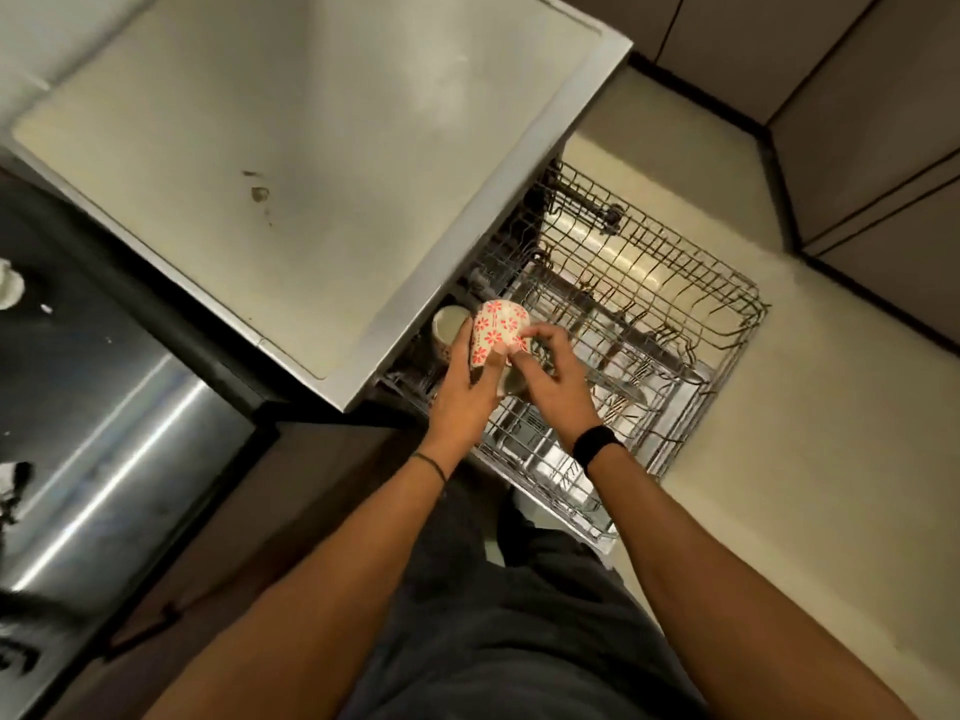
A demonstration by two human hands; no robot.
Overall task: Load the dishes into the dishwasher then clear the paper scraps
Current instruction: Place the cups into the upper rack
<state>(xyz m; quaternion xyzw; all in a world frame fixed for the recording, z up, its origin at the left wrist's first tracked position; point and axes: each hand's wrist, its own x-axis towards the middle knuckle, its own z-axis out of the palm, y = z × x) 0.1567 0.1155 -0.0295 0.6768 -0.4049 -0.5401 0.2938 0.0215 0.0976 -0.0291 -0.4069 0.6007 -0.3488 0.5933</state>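
At the 9 o'clock edge of the grey wire dishwasher rack (649, 304) sits 1 plain cream cup (449, 324). Left hand (462, 392) grips the white, red-flowered ceramic cup (498, 330) from 7 o'clock; right hand (545, 376) pinches it from 4 o'clock. Long axis judged 7-to-1; both hands equally near.

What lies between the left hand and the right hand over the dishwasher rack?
In the head view, the flowered cup lies between them: the left hand holds one side, the right hand pinches the other.
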